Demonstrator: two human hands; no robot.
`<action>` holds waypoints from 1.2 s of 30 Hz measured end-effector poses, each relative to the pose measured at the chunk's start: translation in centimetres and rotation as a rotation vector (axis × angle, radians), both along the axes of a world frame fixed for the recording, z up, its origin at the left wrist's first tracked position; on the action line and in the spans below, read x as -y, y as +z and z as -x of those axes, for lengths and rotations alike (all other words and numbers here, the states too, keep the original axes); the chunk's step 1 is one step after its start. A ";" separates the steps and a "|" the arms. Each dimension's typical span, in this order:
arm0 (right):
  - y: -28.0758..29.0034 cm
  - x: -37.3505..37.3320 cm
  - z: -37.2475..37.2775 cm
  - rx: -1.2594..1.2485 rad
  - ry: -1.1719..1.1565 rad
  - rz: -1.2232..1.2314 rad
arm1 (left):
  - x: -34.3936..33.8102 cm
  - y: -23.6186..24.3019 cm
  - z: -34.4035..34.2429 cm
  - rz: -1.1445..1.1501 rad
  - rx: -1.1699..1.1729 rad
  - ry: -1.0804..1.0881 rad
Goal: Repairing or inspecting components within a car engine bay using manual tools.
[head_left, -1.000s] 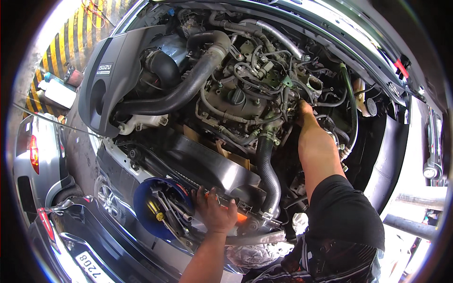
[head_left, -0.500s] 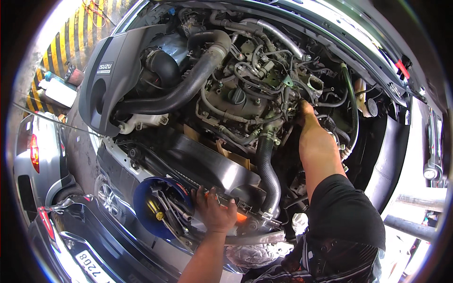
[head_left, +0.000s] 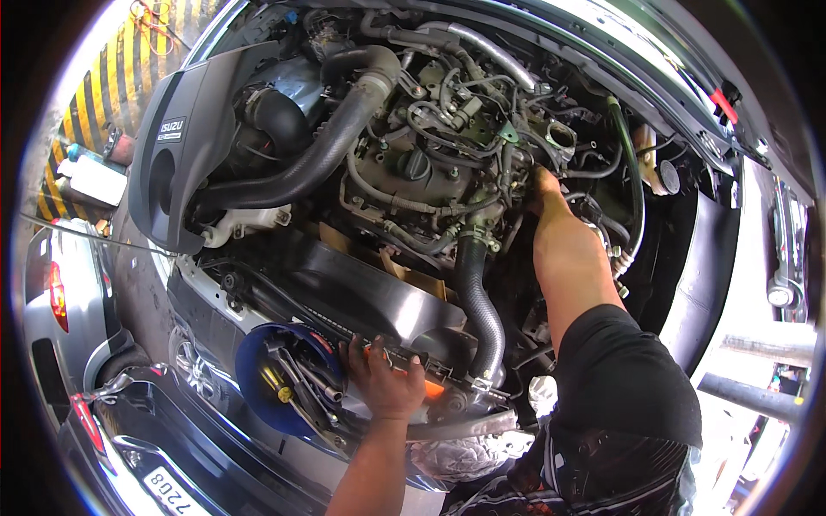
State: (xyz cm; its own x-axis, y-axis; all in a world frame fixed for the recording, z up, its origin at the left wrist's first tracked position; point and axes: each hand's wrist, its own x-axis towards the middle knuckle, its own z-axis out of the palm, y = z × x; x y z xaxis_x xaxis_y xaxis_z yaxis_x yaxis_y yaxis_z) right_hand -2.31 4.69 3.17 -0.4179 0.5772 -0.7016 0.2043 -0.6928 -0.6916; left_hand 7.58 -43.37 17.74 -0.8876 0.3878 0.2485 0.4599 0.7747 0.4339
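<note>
My left hand (head_left: 385, 387) rests on the front edge of the engine bay, its fingers spread and lying flat. Under and beside it shows an orange thing (head_left: 434, 390) whose kind I cannot make out. Reaching deep into the right side of the engine (head_left: 417, 185), my right hand (head_left: 544, 189) is near hoses and metal fittings; its fingers are hidden among them. A round open metal port (head_left: 561, 135) sits just beyond that hand. Left of it are a black oil cap (head_left: 415, 165) and several thin hoses. A thick ribbed black hose (head_left: 482, 301) runs down between my arms.
A blue bowl (head_left: 249, 370) of wrenches, sockets and a yellow-handled tool stands left of my left hand. A big black intake pipe (head_left: 335, 146) and a grey engine cover (head_left: 168, 163) lie at the left. Brown cardboard (head_left: 396, 265) is wedged behind the black shroud (head_left: 353, 279).
The whole view has shifted slightly, so the engine appears a little farther left. Both hands stay at about the same spots on the vehicle.
</note>
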 end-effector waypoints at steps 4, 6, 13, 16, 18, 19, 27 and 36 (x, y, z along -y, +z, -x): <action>0.2 -0.2 0.5 0.166 0.017 0.007 | 0.0 -0.1 -0.1 0.013 0.027 -0.005; 0.6 -0.1 0.5 0.141 0.067 -0.052 | 0.0 -0.2 0.0 -0.005 -0.013 0.027; 0.5 0.4 0.3 -0.024 -0.117 0.008 | 0.0 -0.2 0.0 0.003 -0.001 -0.010; -1.0 -0.4 0.5 -0.013 -0.090 0.056 | -0.2 0.0 0.1 0.007 0.024 0.001; -1.7 -1.2 0.9 0.021 0.050 0.025 | -0.2 0.1 0.0 0.001 -0.021 -0.013; -1.9 -1.5 0.9 0.043 0.093 0.016 | -0.2 0.1 0.0 0.007 0.003 -0.003; -0.2 -0.5 0.2 0.059 0.000 -0.036 | -0.1 -0.4 0.0 0.017 -0.031 -0.014; 0.3 -0.6 0.3 0.130 0.080 -0.007 | -0.1 -0.4 -0.1 -0.025 -0.009 -0.014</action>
State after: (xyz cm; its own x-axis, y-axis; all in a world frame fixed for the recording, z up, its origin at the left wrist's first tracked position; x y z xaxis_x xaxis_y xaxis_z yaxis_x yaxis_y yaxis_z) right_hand -2.64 5.30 3.44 -0.3687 0.5505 -0.7490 0.3467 -0.6662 -0.6603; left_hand 7.66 -43.24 17.34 -0.8798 0.3940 0.2658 0.4747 0.7570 0.4490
